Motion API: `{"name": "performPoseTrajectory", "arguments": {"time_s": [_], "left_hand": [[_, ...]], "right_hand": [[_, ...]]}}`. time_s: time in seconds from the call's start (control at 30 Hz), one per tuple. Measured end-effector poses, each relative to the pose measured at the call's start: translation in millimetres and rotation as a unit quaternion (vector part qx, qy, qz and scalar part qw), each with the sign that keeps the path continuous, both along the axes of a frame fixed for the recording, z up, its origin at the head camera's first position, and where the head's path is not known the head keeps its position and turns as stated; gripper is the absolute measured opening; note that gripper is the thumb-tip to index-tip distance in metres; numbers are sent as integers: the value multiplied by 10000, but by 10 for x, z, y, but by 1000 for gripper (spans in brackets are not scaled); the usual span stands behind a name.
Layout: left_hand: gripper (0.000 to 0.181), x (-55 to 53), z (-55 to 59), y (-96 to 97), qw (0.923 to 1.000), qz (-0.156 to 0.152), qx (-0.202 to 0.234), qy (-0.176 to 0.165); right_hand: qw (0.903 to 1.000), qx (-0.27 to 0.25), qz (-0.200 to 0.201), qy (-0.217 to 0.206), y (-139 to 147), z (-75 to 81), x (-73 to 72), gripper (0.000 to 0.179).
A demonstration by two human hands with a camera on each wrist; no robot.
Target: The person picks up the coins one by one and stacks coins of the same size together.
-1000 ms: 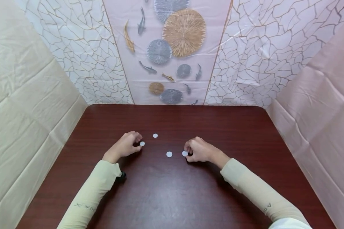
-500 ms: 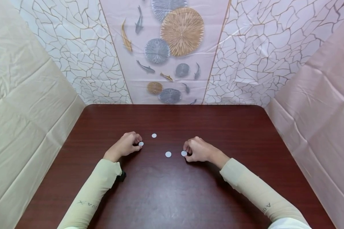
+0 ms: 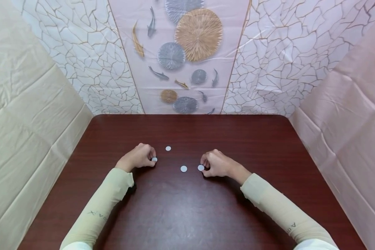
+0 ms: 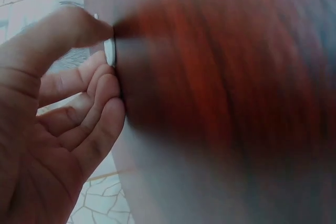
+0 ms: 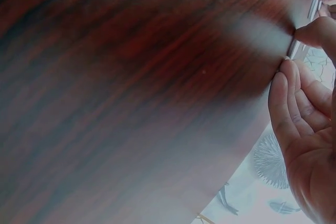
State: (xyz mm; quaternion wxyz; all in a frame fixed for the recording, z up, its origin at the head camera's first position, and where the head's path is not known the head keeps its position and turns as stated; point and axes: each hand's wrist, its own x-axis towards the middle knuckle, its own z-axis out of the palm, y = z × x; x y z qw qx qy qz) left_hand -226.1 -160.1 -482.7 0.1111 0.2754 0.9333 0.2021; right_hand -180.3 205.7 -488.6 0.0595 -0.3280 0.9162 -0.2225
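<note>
My left hand (image 3: 139,156) holds a small round white disc (image 3: 154,159) by its edges on the tabletop, between thumb and fingertips. Seen edge-on in the left wrist view, this disc (image 4: 109,52) lies flat against the wood. On the other side, my right hand (image 3: 218,164) pinches a second white disc (image 3: 201,167) the same way, its fingers curled at the far edge and the thumb at the near one. Between the hands lie two loose discs: one farther back (image 3: 168,148), the other nearer the right hand (image 3: 183,168).
The dark red-brown wooden table (image 3: 181,208) has rounded far corners. A patterned cloth wall (image 3: 187,69) with fish and round motifs stands behind it. Pale cloth hangs along the left side (image 3: 34,132) and the right side (image 3: 340,125).
My left hand and its disc have shifted slightly towards the near edge. The right hand keeps its place with its disc, and the two loose discs have not visibly moved.
</note>
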Motion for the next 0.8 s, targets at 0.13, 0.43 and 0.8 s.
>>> {"name": "performPoseTrajectory", "arguments": {"time_s": [0.13,0.43,0.8], "left_hand": [[10,62,-36,57,10000,31,5,-47],[12,239,-13,241,9996,-140,66,253],[13,361,-58,387,9990,-205,97,379]], "right_hand": [[10000,-14,15,34,-2,-17,-10,20],[9999,-58,-45,-93,5,-30,-14,22],[9994,-138,-24,-302,6,-18,-52,22]]}}
